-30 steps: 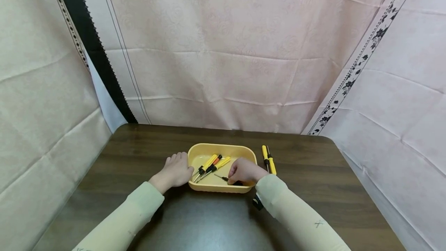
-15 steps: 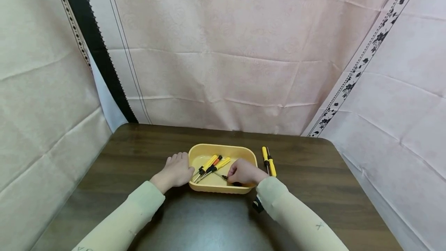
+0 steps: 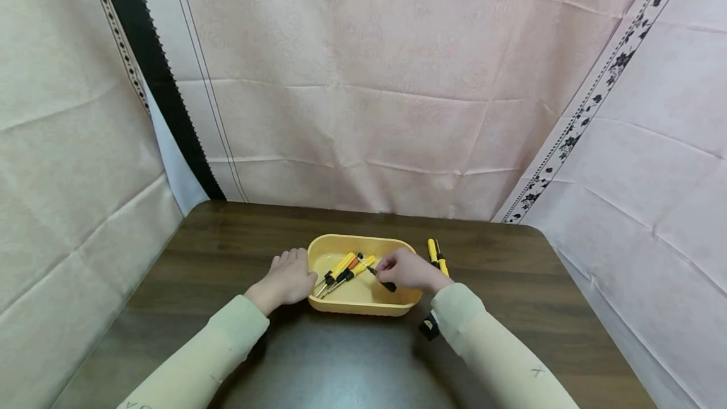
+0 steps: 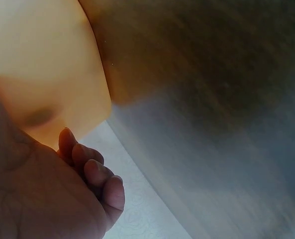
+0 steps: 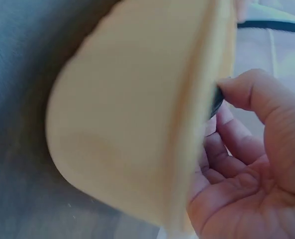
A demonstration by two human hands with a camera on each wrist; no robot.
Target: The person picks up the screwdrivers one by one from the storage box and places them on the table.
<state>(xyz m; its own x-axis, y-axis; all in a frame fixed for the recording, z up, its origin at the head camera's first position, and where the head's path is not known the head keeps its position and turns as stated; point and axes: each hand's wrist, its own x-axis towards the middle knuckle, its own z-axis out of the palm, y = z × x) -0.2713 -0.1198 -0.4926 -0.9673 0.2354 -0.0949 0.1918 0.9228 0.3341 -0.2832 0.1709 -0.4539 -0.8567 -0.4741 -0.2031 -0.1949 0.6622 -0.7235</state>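
My left hand (image 3: 286,276) holds the left end of a yellow plastic tray (image 3: 358,308), thumb at the rim; in the left wrist view its fingers (image 4: 114,193) curl beside the tray's wall (image 4: 48,50). Over the tray's right half, my right hand (image 3: 406,269) pinches a small black-handled screwdriver (image 3: 389,286), its shaft pointing left and away. The right wrist view shows the black handle (image 5: 217,101) between thumb and fingers, partly hidden by the tray's wall (image 5: 122,109). Lying in the tray's left half are yellow-and-black screwdrivers (image 3: 342,264) and an orange-and-black one (image 3: 353,264).
Two yellow-and-black screwdrivers (image 3: 433,248) lie on the dark wooden table (image 3: 352,358) right of the tray, partly behind my right hand. Pale patterned cloth (image 3: 369,81) hangs behind the table and on both sides.
My right hand has risen from the tray's floor and shifted slightly right and away, lifting the small black-handled screwdriver. The left hand stays at the tray's left end.
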